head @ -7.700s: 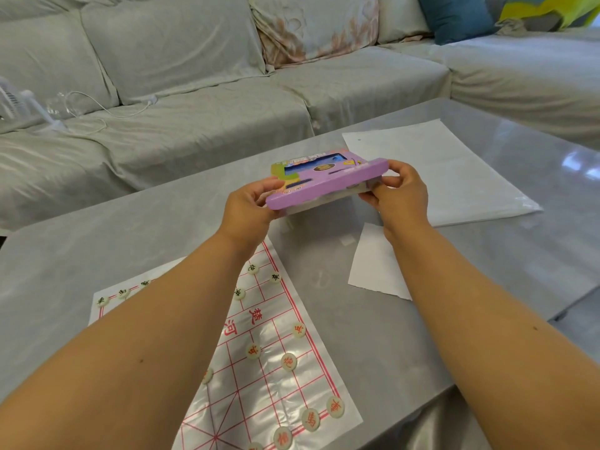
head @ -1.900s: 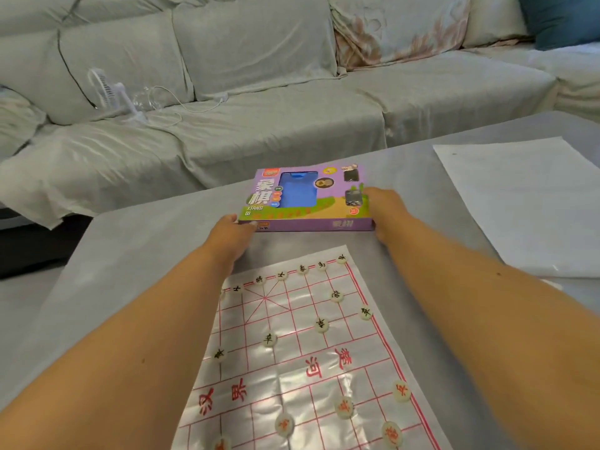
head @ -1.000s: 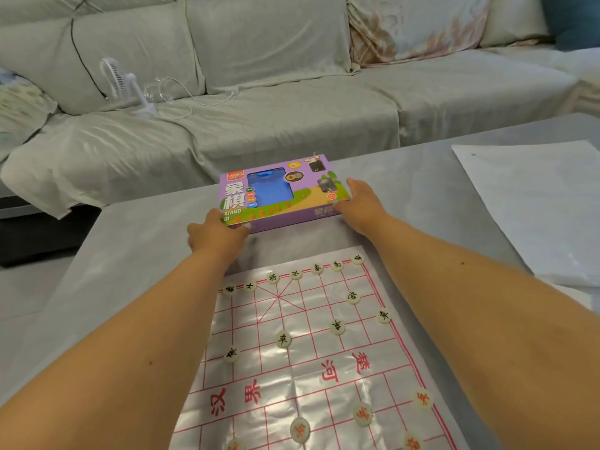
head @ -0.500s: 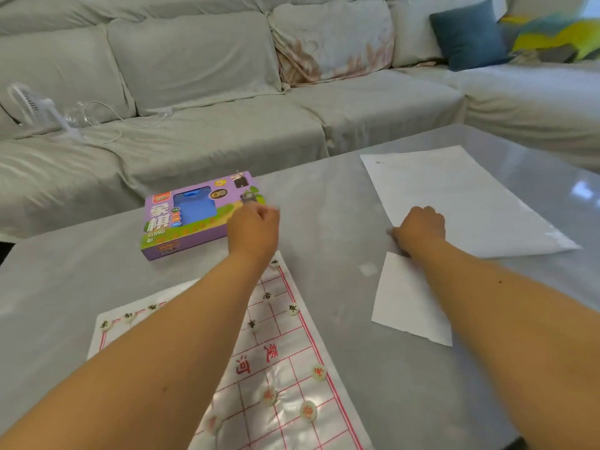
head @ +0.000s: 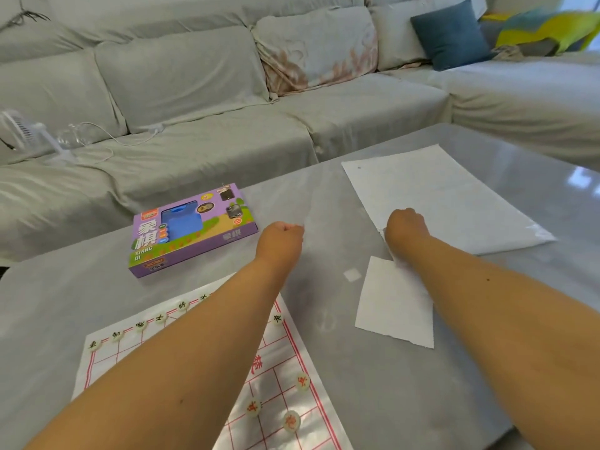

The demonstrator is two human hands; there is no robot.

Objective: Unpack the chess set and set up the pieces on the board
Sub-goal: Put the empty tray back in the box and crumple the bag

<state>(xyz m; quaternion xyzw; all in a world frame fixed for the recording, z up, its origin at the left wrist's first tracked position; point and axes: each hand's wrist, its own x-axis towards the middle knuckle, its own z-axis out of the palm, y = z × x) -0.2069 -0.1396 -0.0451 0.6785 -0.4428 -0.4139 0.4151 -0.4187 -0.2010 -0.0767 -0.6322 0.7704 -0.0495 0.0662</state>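
Observation:
The purple chess box [head: 194, 235] lies closed on the grey table [head: 324, 196], beyond the board. The paper board [head: 285, 358] with red lines lies near me, partly under my left forearm. Round pieces stand on it: black-marked ones along the far row [head: 160, 317], red-marked ones near me [head: 303, 383]. My left hand [head: 282, 238] hovers right of the box in a fist, holding nothing I can see. My right hand [head: 406, 225] has its fingers curled on the near left corner of a large white sheet [head: 438, 196].
A small white paper [head: 389, 306] lies under my right forearm. A grey sofa [head: 211, 141] runs behind and to the right of the table, with a small white fan [head: 22, 131], a cable and a blue cushion [head: 451, 34] on it.
Both hands set the box down on the table and let go. The left hand drew back to the right of it. The right hand moved to the large sheet's corner.

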